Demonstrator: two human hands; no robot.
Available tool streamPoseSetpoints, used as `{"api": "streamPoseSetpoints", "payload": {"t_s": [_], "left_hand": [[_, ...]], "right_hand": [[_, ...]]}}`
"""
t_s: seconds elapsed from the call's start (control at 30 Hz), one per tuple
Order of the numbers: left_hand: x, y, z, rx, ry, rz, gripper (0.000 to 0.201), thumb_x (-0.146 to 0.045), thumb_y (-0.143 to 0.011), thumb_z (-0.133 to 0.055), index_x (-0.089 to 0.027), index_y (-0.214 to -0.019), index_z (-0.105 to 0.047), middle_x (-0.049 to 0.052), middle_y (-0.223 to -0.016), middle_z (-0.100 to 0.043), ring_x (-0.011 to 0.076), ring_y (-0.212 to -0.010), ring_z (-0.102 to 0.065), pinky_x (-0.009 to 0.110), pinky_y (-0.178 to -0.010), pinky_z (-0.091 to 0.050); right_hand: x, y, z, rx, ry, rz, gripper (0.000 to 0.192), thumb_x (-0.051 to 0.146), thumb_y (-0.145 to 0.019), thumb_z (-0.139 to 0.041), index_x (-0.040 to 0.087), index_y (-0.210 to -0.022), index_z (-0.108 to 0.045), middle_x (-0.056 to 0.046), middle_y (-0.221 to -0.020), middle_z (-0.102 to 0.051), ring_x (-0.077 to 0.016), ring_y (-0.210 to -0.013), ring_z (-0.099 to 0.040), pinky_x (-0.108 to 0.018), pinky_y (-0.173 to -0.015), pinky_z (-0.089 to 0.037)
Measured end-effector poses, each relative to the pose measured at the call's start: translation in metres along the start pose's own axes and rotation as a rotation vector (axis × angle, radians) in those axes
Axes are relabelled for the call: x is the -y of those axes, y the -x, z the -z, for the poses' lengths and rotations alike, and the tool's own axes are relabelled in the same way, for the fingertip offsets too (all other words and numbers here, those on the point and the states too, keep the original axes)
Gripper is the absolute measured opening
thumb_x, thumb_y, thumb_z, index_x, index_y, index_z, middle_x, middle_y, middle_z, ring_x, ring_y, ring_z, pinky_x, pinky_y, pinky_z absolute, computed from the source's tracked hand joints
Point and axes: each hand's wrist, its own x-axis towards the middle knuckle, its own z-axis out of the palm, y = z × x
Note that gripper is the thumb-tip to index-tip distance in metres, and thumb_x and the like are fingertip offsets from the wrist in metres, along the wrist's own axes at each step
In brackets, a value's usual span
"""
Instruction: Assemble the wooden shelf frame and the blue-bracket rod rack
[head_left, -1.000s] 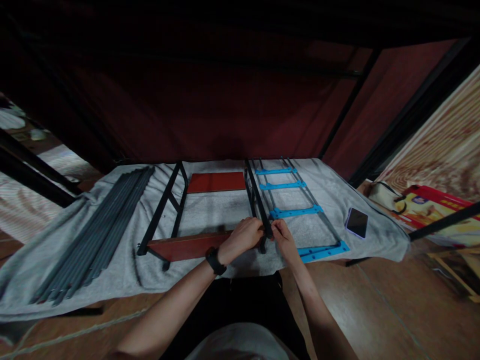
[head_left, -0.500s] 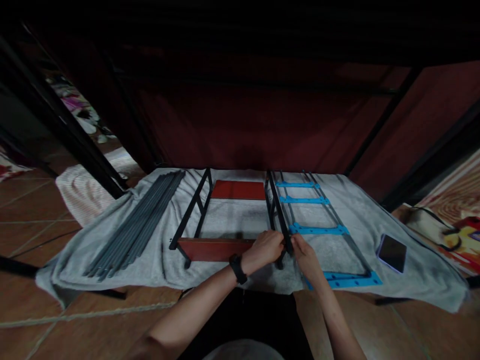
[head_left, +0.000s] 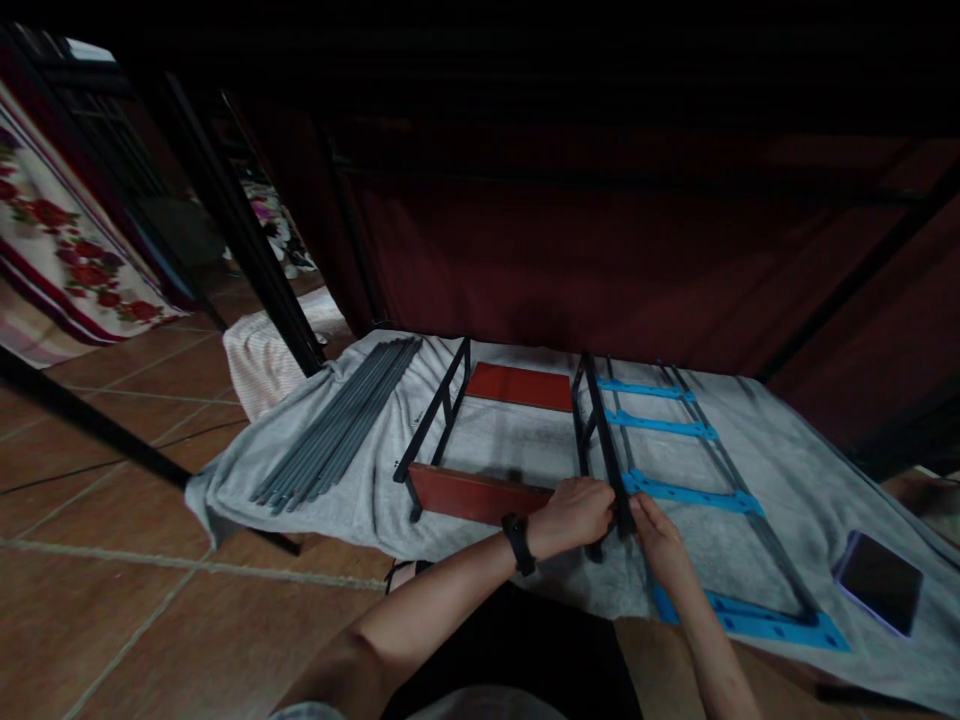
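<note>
The far side of the workspace is closed off by a dark red panel. In front of it, a grey cloth is spread, and by it everything else is carried. At its middle stands the black frame, its two sides joined by a front board and a back board. The frame's right bar is pointed lengthwise from the panel toward the person; its near end is set directly between the left hand and the right hand, neither clearly nearer. Just beyond the right hand the blue-braced rack is laid, so that side is crowded. Off to the left, well apart, rods are bunched in parallel. The frame is gripped at that end by the left hand's curled fingers; the right hand's fingertips are brought against the bar, but whether anything is pinched cannot be told. A phone is placed farther right. A watch is worn on the left wrist.
</note>
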Motion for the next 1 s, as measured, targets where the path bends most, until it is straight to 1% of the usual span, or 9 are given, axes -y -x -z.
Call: {"api": "streamPoseSetpoints", "payload": {"t_s": [0.07, 0.13, 0.27, 0.5, 0.67, 0.8, 0.87, 0.93, 1.0], "left_hand": [[0.000, 0.000, 0.000, 0.007, 0.005, -0.008, 0.023, -0.019, -0.091, -0.047, -0.017, -0.093, -0.070, 0.011, -0.102, -0.075, 0.0250, -0.101, -0.069, 0.035, -0.087, -0.055], [0.001, 0.000, -0.001, 0.010, 0.013, -0.011, 0.023, -0.020, -0.091, -0.047, -0.018, -0.093, -0.070, 0.011, -0.101, -0.075, 0.0248, -0.099, -0.070, 0.034, -0.085, -0.056], [0.002, -0.002, -0.007, -0.031, 0.026, -0.014, 0.022, -0.019, -0.092, -0.048, -0.017, -0.092, -0.070, 0.011, -0.101, -0.075, 0.0248, -0.096, -0.071, 0.034, -0.082, -0.055], [0.003, -0.003, -0.010, -0.040, 0.023, -0.049, 0.020, -0.018, -0.090, -0.050, -0.015, -0.087, -0.069, 0.012, -0.093, -0.075, 0.0248, -0.090, -0.071, 0.033, -0.075, -0.055], [0.007, -0.004, -0.013, -0.070, 0.030, -0.079, 0.018, -0.018, -0.090, -0.050, -0.016, -0.090, -0.068, 0.012, -0.096, -0.075, 0.0239, -0.092, -0.071, 0.032, -0.074, -0.053], [0.006, -0.005, -0.019, -0.081, 0.010, -0.070, 0.017, -0.015, -0.089, -0.051, -0.015, -0.088, -0.068, 0.012, -0.091, -0.074, 0.0240, -0.088, -0.070, 0.032, -0.072, -0.052], [0.001, 0.001, -0.017, -0.079, -0.020, -0.090, 0.016, -0.016, -0.090, -0.052, -0.014, -0.091, -0.068, 0.012, -0.092, -0.074, 0.0245, -0.088, -0.070, 0.034, -0.076, -0.052], [-0.005, 0.015, -0.011, -0.159, -0.042, -0.138, 0.018, -0.021, -0.092, -0.055, -0.012, -0.103, -0.067, 0.013, -0.101, -0.073, 0.0261, -0.099, -0.067, 0.038, -0.089, -0.051], [-0.004, 0.039, 0.002, -0.325, -0.014, -0.183, 0.027, -0.027, -0.095, -0.056, -0.013, -0.116, -0.063, 0.013, -0.114, -0.070, 0.0258, -0.113, -0.062, 0.041, -0.102, -0.045]], "right_hand": [[0.001, 0.001, 0.001, 0.016, -0.035, -0.022, 0.046, 0.068, -0.082, -0.058, 0.022, -0.083, -0.063, 0.001, -0.065, -0.055, -0.0171, -0.059, -0.049, -0.031, -0.057, -0.044], [0.002, 0.002, 0.003, 0.053, -0.050, 0.020, 0.044, 0.066, -0.083, -0.058, 0.023, -0.086, -0.062, 0.001, -0.068, -0.055, -0.0176, -0.063, -0.052, -0.031, -0.060, -0.045], [0.003, 0.003, 0.005, 0.035, 0.057, 0.113, 0.042, 0.066, -0.085, -0.055, 0.024, -0.086, -0.059, 0.001, -0.075, -0.056, -0.0179, -0.071, -0.053, -0.031, -0.068, -0.045], [-0.004, 0.006, 0.004, 0.014, 0.128, -0.015, 0.048, 0.071, -0.087, -0.048, 0.024, -0.083, -0.057, 0.002, -0.066, -0.051, -0.0183, -0.063, -0.050, -0.032, -0.061, -0.041], [0.000, 0.009, 0.005, 0.020, 0.173, 0.085, 0.048, 0.070, -0.090, -0.044, 0.024, -0.092, -0.057, 0.000, -0.076, -0.057, -0.0191, -0.073, -0.054, -0.032, -0.070, -0.043], [0.005, 0.008, 0.003, 0.020, 0.226, 0.104, 0.052, 0.074, -0.089, -0.040, 0.025, -0.086, -0.054, 0.001, -0.070, -0.053, -0.0187, -0.068, -0.051, -0.032, -0.065, -0.041], [0.007, 0.008, 0.002, 0.020, 0.228, 0.097, 0.053, 0.076, -0.089, -0.039, 0.025, -0.084, -0.053, 0.002, -0.066, -0.050, -0.0182, -0.065, -0.049, -0.031, -0.064, -0.040], [0.008, 0.009, 0.002, 0.014, 0.225, 0.095, 0.053, 0.076, -0.089, -0.039, 0.025, -0.083, -0.054, 0.002, -0.066, -0.051, -0.0181, -0.065, -0.049, -0.031, -0.064, -0.040], [0.008, 0.010, 0.002, 0.001, 0.215, 0.091, 0.051, 0.074, -0.089, -0.041, 0.025, -0.084, -0.055, 0.001, -0.069, -0.054, -0.0188, -0.068, -0.051, -0.032, -0.065, -0.041]]}}
